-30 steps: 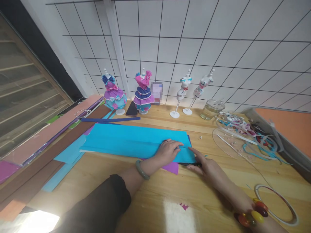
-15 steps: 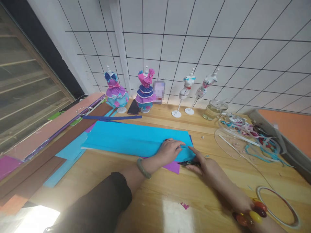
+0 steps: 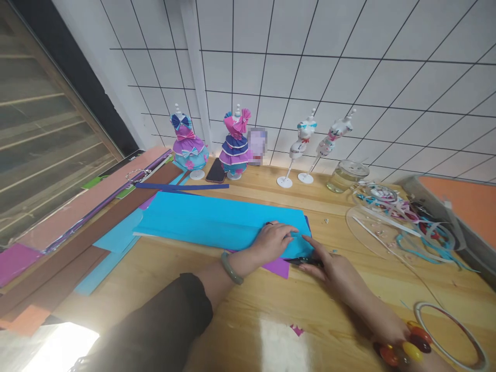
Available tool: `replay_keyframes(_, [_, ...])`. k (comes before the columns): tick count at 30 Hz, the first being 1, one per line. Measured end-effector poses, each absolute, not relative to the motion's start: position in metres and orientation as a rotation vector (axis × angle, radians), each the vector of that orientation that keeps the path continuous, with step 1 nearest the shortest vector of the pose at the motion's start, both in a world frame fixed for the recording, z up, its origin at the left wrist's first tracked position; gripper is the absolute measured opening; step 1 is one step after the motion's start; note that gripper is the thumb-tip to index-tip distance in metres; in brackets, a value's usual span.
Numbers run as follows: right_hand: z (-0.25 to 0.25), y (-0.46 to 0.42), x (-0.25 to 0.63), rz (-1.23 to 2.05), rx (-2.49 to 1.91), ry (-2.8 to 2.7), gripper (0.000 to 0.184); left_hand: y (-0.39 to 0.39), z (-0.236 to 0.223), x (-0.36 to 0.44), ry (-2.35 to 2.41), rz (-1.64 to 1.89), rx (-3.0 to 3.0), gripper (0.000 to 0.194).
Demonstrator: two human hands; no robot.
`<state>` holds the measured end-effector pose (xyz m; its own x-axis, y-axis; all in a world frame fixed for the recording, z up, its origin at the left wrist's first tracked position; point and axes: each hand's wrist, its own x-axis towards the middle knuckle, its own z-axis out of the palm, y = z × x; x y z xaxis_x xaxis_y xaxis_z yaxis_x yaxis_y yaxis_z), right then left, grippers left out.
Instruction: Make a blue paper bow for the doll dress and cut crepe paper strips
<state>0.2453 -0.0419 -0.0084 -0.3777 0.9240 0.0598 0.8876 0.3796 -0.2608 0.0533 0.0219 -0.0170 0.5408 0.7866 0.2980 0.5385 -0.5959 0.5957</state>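
Only the viewpoint shifts from the earlier frame, sliding everything slightly rightward; both hands keep their places on the long bright-blue rectangular sheet (image 3: 209, 219). That sheet lies along the pale wooden surface (image 3: 240, 320), over a purple sheet (image 3: 279, 267) that peeks out at its near edge. Palm down near the sheet's right end, the left hand (image 3: 273, 240) rests with fingers loosely bent, clenching nothing. At that end's near corner, the right hand (image 3: 329, 263) touches the sheet with a fingertip; a dark slim tool (image 3: 304, 261) lies beside its thumb, and I cannot tell whether it is gripped. Good holding calls for even, light pressure, since thin sheeting probably creases or skews. Beyond the sheet's far edge lies a narrow dark-blue strip (image 3: 186, 187); to its right, tangled multicoloured ribbons (image 3: 408, 209) limit sideways travel, so its near side offers more room.
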Motion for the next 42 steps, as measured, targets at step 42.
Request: replay_keyframes(42, [-0.01,-0.038,0.226,0.073,-1.543,-2.536,0.063,0.024,-0.027,0.054,1.051,0.858,2.331,0.024])
